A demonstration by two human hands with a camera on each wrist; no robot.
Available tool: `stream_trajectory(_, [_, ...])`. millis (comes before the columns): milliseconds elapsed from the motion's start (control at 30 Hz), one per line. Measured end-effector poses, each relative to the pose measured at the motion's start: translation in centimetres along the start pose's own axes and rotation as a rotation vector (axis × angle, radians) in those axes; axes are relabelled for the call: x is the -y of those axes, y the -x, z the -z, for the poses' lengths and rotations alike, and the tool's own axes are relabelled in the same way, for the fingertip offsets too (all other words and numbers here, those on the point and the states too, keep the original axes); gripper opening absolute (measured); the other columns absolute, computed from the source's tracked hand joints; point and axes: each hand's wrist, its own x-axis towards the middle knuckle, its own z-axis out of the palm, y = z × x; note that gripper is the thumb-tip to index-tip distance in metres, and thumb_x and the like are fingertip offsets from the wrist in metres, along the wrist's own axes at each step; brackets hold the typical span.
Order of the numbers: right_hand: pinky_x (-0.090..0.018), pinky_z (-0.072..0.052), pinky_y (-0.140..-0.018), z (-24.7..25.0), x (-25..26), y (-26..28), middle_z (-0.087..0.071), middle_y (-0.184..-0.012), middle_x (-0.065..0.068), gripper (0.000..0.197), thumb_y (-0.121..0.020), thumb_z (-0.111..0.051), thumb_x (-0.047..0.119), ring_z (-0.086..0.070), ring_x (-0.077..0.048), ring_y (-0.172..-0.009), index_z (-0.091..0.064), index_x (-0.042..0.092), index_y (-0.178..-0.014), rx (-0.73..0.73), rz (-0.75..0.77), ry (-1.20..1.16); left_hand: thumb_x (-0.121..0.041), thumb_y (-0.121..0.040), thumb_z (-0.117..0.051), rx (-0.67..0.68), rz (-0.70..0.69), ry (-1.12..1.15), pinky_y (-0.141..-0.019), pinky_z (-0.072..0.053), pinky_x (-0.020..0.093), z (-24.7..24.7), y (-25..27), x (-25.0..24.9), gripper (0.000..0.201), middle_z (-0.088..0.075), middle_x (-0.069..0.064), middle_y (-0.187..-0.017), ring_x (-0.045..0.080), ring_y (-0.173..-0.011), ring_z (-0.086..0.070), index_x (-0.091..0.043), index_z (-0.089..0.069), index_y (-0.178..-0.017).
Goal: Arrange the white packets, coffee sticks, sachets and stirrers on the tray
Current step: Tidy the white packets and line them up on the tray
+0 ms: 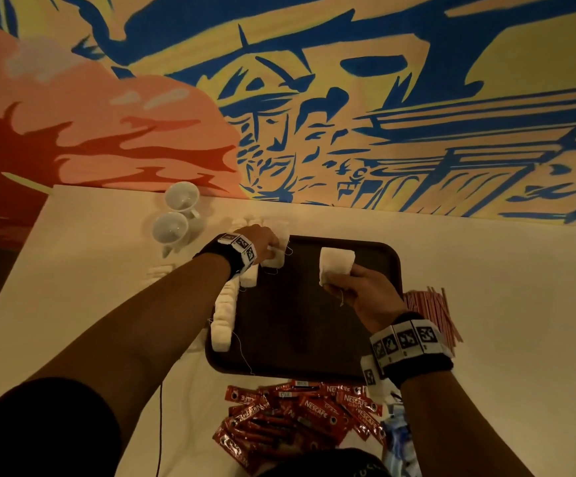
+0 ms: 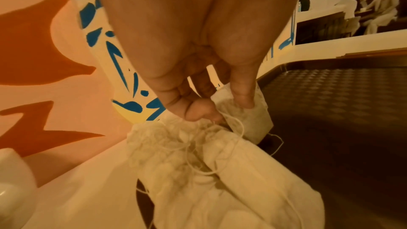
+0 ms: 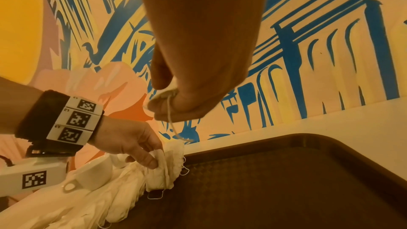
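white gauze is what both hands are busy with. the left hand [image 1: 262,243] pinches a white packet [image 1: 277,253] between thumb and fingertips at the far left corner of the tray [image 1: 376,249], its string trailing onto the dark surface; the left wrist view shows the thumb [image 2: 199,111] and a finger closed on the bag's top edge, with more packets bunched just below. the right hand [image 1: 358,287] is curled round a second packet [image 1: 336,265] held up over the middle of the tray, a loose thread hanging under the fist.

a row of white packets [image 1: 226,304] already runs along the tray's left rim, overlapping it. the coffee sticks [image 1: 300,414] lie in a red heap on the table just near the tray's front edge, the stirrers [image 1: 431,308] in a pile beside its right rim, and some blue sachets [image 1: 396,432] sit at the heap's right end, partly hidden by the right wrist. two white cups [image 1: 174,215] stand beyond the tray's left corner.

the step in hand looks like extending that left row. to do it well, lay each packet flat and fully inside the rim, snug against its neighbour, and lift clear before releasing so the strings do not drag the others askew. keeping the packets to one side leaves bare tray for the sticks, sachets and stirrers.
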Motion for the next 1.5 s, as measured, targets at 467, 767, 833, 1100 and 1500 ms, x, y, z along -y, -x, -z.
stream_trajectory(467, [-0.030,-0.060,-0.084,-0.3,0.5,0.6,-0.061,-0.135,-0.020,0.036,-0.096,-0.058,-0.005,-0.064,-0.033,-0.120,-0.060,-0.002,-0.132,0.033,-0.019,-0.026,-0.033,-0.093,-0.063,-0.103,0.035,-0.054,-0.099,-0.046,0.037,-0.6,0.6,-0.5,0.035,-0.062,0.003,-0.131,0.027,-0.122,-0.055,-0.028,-0.064,-0.128])
stream_trajectory(767, [-0.039,-0.057,-0.096,-1.7,1.5,4.3,-0.053,-0.143,-0.014,0.045,-0.090,-0.041,-0.016,-0.058,-0.036,-0.125,-0.061,0.007,-0.123,0.121,-0.019,-0.124,-0.029,-0.092,-0.065,-0.616,0.080,0.521,-0.090,-0.051,0.033,1.9,7.0,-1.9,0.009,-0.070,-0.006,-0.103,0.015,-0.098,-0.063,-0.026,-0.071,-0.098])
stream_trajectory(833, [-0.039,-0.057,-0.098,-2.3,1.6,5.7,-0.056,-0.141,-0.015,0.047,-0.088,-0.039,-0.017,-0.059,-0.036,-0.124,-0.060,0.004,-0.124,0.152,-0.013,-0.122,-0.028,-0.091,-0.068,-0.621,0.042,0.747,-0.088,-0.054,0.032,2.1,9.5,-2.7,0.007,-0.073,-0.008,-0.098,0.012,-0.093,-0.067,-0.024,-0.073,-0.095])
stream_trajectory(1100, [-0.031,-0.058,-0.095,-4.8,0.2,10.9,-0.068,-0.130,-0.019,0.035,-0.096,-0.057,-0.007,-0.066,-0.030,-0.120,-0.064,-0.003,-0.130,0.297,0.058,0.064,-0.039,-0.090,-0.071,-0.351,-0.112,1.047,-0.065,-0.055,0.025,1.4,20.1,-7.2,0.021,-0.072,-0.007,-0.103,0.008,-0.089,-0.066,-0.029,-0.072,-0.108])
stream_trajectory(1500, [-0.037,-0.049,-0.103,-8.1,-2.5,16.0,-0.077,-0.112,0.002,0.023,-0.093,-0.074,0.023,-0.067,-0.020,-0.115,-0.076,0.018,-0.115,0.244,0.316,0.459,-0.023,-0.093,-0.070,-0.443,-0.216,1.167,-0.066,-0.056,0.031,0.3,27.2,-6.8,0.012,-0.070,0.024,-0.097,0.023,-0.080,-0.068,-0.012,-0.072,-0.098])
